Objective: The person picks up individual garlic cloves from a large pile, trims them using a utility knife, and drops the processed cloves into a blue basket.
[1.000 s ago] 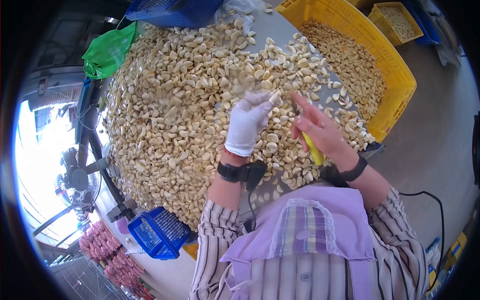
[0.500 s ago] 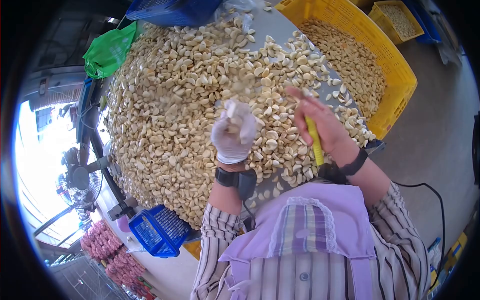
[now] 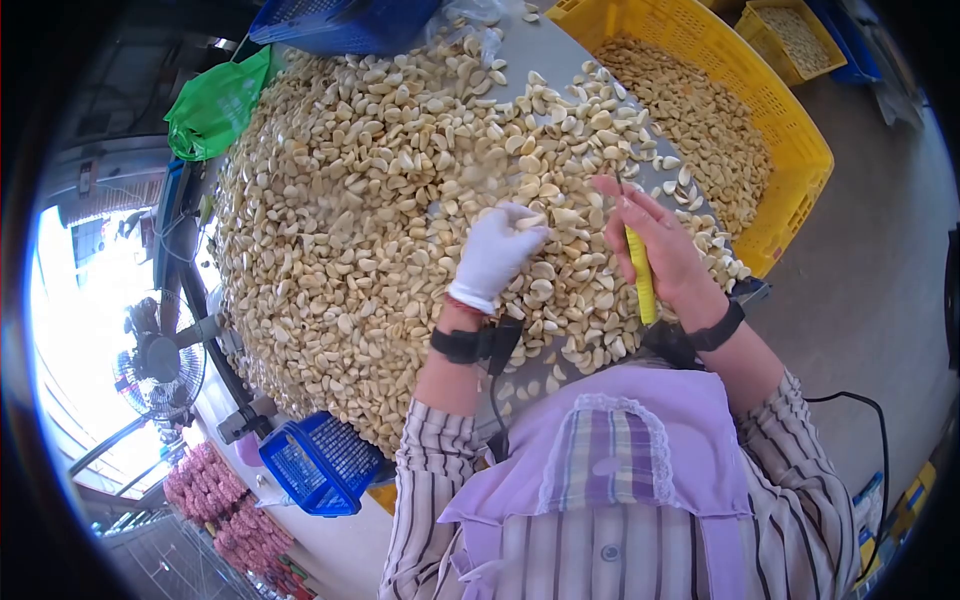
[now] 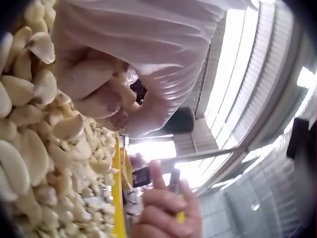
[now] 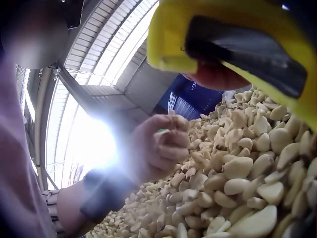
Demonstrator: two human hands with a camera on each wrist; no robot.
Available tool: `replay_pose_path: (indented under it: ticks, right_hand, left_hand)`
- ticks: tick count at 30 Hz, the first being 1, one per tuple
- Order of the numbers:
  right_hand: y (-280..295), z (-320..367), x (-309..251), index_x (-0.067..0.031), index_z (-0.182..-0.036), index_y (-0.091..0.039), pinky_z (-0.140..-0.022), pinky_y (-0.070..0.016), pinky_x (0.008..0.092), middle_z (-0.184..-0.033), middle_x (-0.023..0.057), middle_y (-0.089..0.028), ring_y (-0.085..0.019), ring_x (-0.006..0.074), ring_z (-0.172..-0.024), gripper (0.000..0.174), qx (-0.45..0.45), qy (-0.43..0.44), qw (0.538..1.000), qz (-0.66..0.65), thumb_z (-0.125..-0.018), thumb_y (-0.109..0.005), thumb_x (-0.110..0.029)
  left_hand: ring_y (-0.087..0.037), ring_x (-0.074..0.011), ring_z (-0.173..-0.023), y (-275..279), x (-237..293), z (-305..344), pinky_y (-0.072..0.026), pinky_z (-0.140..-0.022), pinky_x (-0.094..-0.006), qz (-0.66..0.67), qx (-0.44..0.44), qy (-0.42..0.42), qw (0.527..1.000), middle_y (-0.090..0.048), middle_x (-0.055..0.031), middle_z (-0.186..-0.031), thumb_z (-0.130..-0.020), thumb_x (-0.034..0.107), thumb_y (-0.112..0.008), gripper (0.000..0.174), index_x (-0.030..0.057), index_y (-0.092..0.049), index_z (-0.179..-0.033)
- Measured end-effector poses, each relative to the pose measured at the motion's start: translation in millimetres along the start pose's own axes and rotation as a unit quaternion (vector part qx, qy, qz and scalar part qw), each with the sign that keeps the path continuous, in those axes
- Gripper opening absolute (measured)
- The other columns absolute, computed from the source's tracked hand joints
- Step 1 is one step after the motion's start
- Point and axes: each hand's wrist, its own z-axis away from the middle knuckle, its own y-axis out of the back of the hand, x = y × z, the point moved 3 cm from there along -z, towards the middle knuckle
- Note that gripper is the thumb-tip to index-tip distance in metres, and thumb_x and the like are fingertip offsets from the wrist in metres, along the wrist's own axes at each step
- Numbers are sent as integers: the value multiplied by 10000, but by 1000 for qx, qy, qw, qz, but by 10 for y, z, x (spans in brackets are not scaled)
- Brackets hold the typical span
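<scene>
Peeled garlic cloves (image 3: 340, 230) lie in a wide heap across the grey table (image 3: 545, 55). The white-gloved left hand (image 3: 493, 255) is over the heap, fingers curled; the left wrist view shows this glove (image 4: 133, 44) holding several cloves (image 4: 105, 101). To its right, the bare right hand (image 3: 662, 250) grips a yellow-handled tool (image 3: 640, 278), thumb and forefinger towards the left hand. That yellow tool (image 5: 171, 37) looks large in the right wrist view, with a dark inset. A gap separates the two hands.
A yellow crate (image 3: 800, 200) of cloves stands beyond the table's right edge. Blue baskets are at the back (image 3: 345, 28) and front left (image 3: 315, 470). A green bag (image 3: 220, 105) lies at the back left, and a fan (image 3: 158, 355) stands left.
The left hand drew back left, turned with its fingers up, then turned over and came back towards the right hand. The right hand shifted slightly right, still gripping the yellow tool.
</scene>
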Motion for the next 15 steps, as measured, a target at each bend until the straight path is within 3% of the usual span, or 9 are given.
replay_pose_path:
  ticks: [1, 2, 4, 6, 9, 12, 14, 15]
  right_hand:
    - [-4, 13, 18, -79, -1339, -431, -381, -393, 195, -673, 8, -508, -462, 75, -412, 417, -13, 3, 999, 30, -963, -438, -259]
    - [-22, 24, 40, -82, -1344, -425, -390, -395, 192, -678, 9, -514, -467, 70, -425, 423, -27, 5, 998, 60, -959, -443, -255]
    - [-97, 54, 86, -85, -1360, -405, -404, -405, 192, -686, 14, -521, -475, 66, -442, 439, -44, -4, 994, 96, -954, -452, -247]
    - [-186, 84, 102, -89, -1376, -386, -418, -415, 192, -693, 18, -527, -483, 62, -460, 459, -60, -9, 989, 133, -949, -461, -240]
    - [-338, 126, 125, -142, -1434, -303, -453, -449, 201, -717, 32, -541, -499, 63, -499, 526, -155, -4, 970, 185, -942, -475, -212]
    - [-447, 163, 109, -188, -1426, -334, -465, -442, 200, -737, 8, -551, -495, 54, -512, 539, -157, -8, 969, 192, -922, -523, -216]
    - [-461, 148, 113, -195, -1426, -336, -466, -442, 199, -732, 5, -549, -490, 53, -511, 538, -154, -9, 968, 200, -922, -523, -214]
    - [-462, 142, 114, -202, -1425, -338, -466, -442, 198, -728, 2, -547, -486, 52, -511, 537, -151, -9, 967, 206, -922, -523, -213]
  left_hand:
    - [-566, -104, -616, 114, 336, 97, -453, -569, -210, 205, -72, 184, 959, -635, -68, -806, -819, 143, -611, 143, 37, -595, -913]
    - [-566, -104, -616, 145, 347, 163, -453, -569, -210, 204, -71, 186, 958, -635, -68, -806, -819, 143, -611, 143, 37, -595, -913]
    - [-532, -42, -624, 180, 390, 259, -399, -535, -156, 451, -63, 151, 878, -634, -42, -845, -830, 122, -607, 178, 60, -552, -988]
    - [-514, -40, -607, 152, 427, 304, -376, -511, -156, 460, -23, 145, 876, -637, -42, -844, -822, 95, -609, 214, 65, -527, -1018]
    - [-505, -29, -608, 136, 472, 356, -365, -503, -154, 472, -11, 111, 875, -633, -34, -865, -818, 65, -612, 207, 72, -535, -1010]
    - [-533, -36, -642, 42, 486, 407, -397, -521, -158, 438, -2, 100, 893, -627, -32, -890, -818, 35, -614, 212, 76, -534, -1009]
    - [-444, -2, -561, -46, 584, 437, -310, -456, -141, 414, -31, 90, 905, -596, 16, -821, -801, 62, -591, 186, 84, -548, -981]
    - [-448, -6, -555, -61, 670, 454, -319, -462, -144, 430, -47, 93, 897, -582, 23, -806, -796, 68, -595, 178, 87, -546, -965]
